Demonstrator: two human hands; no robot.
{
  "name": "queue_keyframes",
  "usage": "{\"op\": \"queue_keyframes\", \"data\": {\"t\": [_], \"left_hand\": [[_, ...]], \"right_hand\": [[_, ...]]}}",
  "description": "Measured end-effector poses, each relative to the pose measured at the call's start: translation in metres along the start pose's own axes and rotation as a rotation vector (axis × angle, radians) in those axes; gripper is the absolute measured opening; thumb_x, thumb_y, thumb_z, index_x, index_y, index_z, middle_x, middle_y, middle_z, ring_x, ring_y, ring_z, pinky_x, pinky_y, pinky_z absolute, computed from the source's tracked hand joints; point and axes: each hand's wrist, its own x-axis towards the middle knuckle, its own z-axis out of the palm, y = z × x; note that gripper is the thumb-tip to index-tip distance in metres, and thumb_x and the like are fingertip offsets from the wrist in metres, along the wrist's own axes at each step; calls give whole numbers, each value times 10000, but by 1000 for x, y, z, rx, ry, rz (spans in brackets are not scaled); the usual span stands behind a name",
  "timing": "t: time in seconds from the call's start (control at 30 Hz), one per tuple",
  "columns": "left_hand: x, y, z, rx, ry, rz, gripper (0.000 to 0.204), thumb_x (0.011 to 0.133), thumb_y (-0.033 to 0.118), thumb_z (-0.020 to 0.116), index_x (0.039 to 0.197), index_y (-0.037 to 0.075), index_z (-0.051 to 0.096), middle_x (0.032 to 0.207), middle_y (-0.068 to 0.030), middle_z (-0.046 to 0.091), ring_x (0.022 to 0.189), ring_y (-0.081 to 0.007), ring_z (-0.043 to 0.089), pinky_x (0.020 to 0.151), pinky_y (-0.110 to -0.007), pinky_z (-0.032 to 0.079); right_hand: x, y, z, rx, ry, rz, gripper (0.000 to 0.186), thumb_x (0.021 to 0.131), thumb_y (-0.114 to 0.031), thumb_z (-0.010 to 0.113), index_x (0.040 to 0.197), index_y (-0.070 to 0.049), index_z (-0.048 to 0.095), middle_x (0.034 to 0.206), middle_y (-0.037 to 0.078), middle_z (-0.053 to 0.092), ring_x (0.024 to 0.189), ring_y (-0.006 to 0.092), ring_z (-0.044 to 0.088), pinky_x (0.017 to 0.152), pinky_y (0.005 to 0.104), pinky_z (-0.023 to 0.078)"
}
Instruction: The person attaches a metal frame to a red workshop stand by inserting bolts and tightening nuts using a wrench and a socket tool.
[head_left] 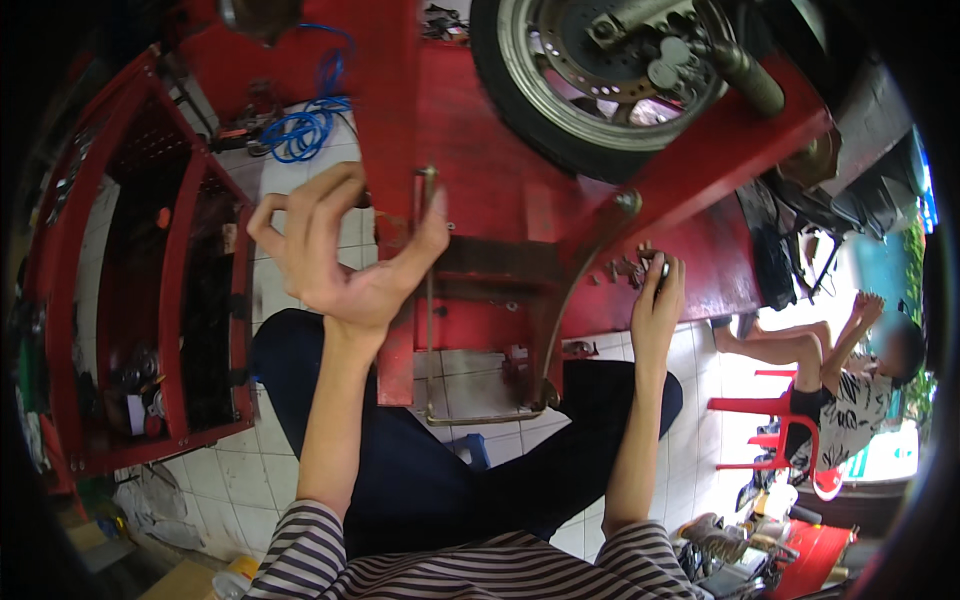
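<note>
My left hand (350,260) is raised beside a red upright steel beam (395,110), its fingers spread and bent. The thumb reaches across the beam's front, close to a thin metal rod (430,300); whether it touches is unclear. My right hand (657,300) is over the red lift platform (710,270), fingertips pressed together at a scatter of small metal fasteners (625,270). Something small and shiny shows at those fingertips, too small to name. A motorcycle wheel (530,110) with a brake disc stands on the platform beyond the hands.
A slanted red arm (700,170) crosses between wheel and right hand. Left stands a red shelf rack (190,300); a coiled blue hose (300,135) lies behind. At right, another person (845,400) sits by a red plastic chair (760,405). Tools and parts (730,550) crowd the lower right.
</note>
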Motion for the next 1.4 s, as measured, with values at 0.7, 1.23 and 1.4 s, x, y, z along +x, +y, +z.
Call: {"op": "queue_keyframes", "data": {"t": [0.7,1.23,1.4], "left_hand": [[-8,1,2,-33,-10,-101,439,570,271,916,879,50,696,921,-47,702,844,-190,640,841,-326,400],[-3,4,3,-36,-10,-47,432,570,268,883,868,57,655,887,-51,692,786,-181,634,853,-345,351],[-4,-1,-2,-24,-21,-41,429,579,283,870,871,52,657,885,-45,693,768,-166,627,876,-345,323]], "right_hand": [[4,4,25,-450,-222,-10,213,846,-241,680,982,-79,704,923,111,637,773,349,653,652,449,508],[7,17,27,-348,-160,30,233,850,-242,699,992,-58,709,1004,164,668,875,366,646,734,447,494],[-10,-24,-21,-122,-152,154,203,899,-189,661,994,-10,669,866,158,612,745,319,573,691,372,431]]}}
